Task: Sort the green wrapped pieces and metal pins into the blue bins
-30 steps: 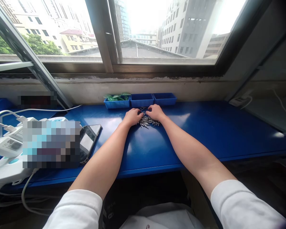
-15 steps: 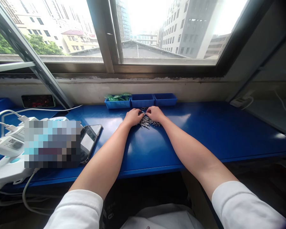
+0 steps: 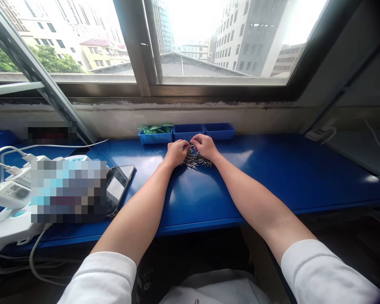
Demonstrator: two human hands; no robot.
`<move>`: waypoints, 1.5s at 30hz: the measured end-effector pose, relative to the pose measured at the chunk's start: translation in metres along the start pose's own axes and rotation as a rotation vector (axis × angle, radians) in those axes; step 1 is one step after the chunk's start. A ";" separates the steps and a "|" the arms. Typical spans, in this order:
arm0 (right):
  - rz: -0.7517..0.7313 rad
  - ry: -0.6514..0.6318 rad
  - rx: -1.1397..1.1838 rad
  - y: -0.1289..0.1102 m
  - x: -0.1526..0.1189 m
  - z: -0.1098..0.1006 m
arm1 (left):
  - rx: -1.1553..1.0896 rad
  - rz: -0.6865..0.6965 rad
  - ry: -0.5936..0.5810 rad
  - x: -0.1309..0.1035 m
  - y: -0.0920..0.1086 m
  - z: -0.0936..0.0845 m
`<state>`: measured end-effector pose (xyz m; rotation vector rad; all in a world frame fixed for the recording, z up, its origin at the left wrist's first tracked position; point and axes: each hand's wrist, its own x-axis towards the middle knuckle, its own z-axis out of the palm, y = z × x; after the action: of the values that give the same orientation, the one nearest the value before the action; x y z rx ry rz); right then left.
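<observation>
A loose pile of thin, dark and silvery metal pins lies on the blue tabletop. My left hand is at the pile's left side, its thumb and fingertips pinched together. Opposite it, my right hand also pinches, with its fingertips almost meeting those of the left just above the far side of the pile. Something small and thin shows between the fingertips, but it is too small to name. The fingers partly cover the back of the pile.
Three blue bins stand behind the hands: the left bin holds green plastic packets, beside a middle bin and a right bin. At left are a phone, a white power strip with cables, and a metal post.
My right hand has lifted slightly and shifted a little left, away from the pins. My left hand has risen slightly, and the fingertips of both have come closer together above the pile.
</observation>
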<state>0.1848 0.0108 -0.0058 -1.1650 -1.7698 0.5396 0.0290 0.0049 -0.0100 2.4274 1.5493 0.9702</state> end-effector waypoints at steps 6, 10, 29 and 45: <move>-0.004 -0.029 0.113 -0.001 0.000 -0.001 | 0.030 -0.049 0.002 -0.001 0.003 -0.001; 0.036 0.063 0.057 0.004 0.003 -0.004 | 0.058 -0.087 -0.002 -0.001 0.005 -0.002; 0.228 0.192 -0.526 0.043 0.016 -0.020 | 0.139 -0.193 -0.076 0.002 -0.009 0.007; 0.331 0.279 -0.521 0.037 0.014 -0.023 | 0.134 -0.173 -0.096 0.002 -0.009 0.006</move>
<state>0.2205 0.0372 -0.0168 -1.8180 -1.5214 0.0843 0.0259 0.0122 -0.0176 2.3363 1.8072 0.7301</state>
